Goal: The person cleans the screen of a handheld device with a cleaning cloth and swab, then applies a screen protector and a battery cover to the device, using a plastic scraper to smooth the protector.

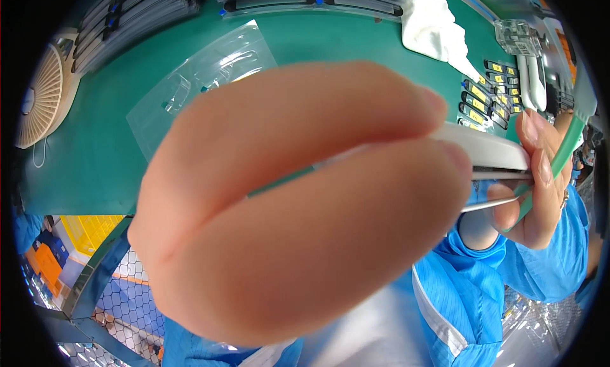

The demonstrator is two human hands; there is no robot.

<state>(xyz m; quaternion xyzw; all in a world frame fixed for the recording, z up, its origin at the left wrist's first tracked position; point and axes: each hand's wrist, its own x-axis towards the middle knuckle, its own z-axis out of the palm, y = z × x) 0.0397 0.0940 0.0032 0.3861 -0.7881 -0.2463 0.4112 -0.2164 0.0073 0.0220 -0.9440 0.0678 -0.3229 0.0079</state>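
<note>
My left hand (305, 195) fills the middle of the view, very near and blurred. Its thumb and finger are pinched on one end of a smooth light grey piece with a rounded edge (489, 148); most of that piece is hidden behind them. At the right, my right hand (543, 176) has its fingers bent round slim metal tweezers (488, 205), whose tips run toward the left fingertips. A green curved strip (569, 145) passes by the right fingers; whether they grip it I cannot tell. Blue sleeves cover the forearms.
On the green table (330, 40) lie a clear plastic bag (210, 75), a white cloth (435, 24) and several black strips with yellow labels (476, 101). Dark trays (311, 0) line the back. A beige fan (47, 97) stands left, above a yellow basket (95, 232).
</note>
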